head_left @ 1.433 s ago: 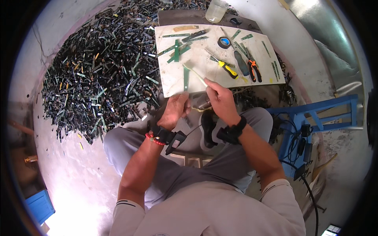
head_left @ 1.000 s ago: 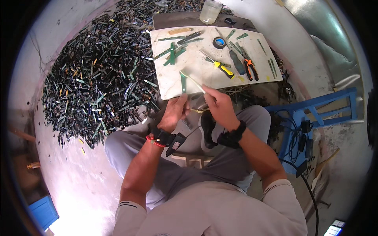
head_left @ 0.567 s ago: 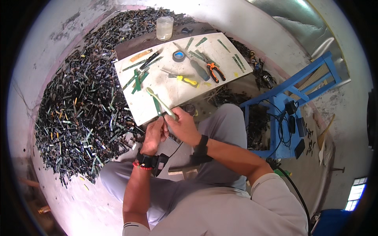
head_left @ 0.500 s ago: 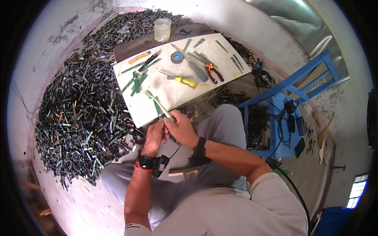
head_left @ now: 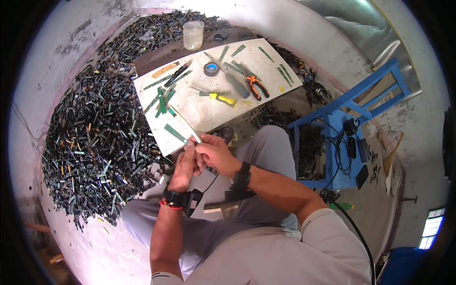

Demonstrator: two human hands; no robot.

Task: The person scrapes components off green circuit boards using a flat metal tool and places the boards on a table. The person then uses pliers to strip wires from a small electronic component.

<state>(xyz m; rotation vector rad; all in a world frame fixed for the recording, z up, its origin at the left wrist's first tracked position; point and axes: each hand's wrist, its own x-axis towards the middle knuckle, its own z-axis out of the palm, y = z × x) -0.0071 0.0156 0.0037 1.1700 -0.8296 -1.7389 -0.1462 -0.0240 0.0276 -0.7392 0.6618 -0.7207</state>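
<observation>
A green circuit-board strip is pinched between thumb and fingers of the left hand at the near edge of the white tabletop. A pale toothbrush is gripped in the nearly closed right hand, its head beside loose green strips. Room is left between toothbrush and yellow-handled screwdriver.

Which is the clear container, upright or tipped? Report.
Upright: the clear container stands on the dark board, its rim uppermost.
</observation>
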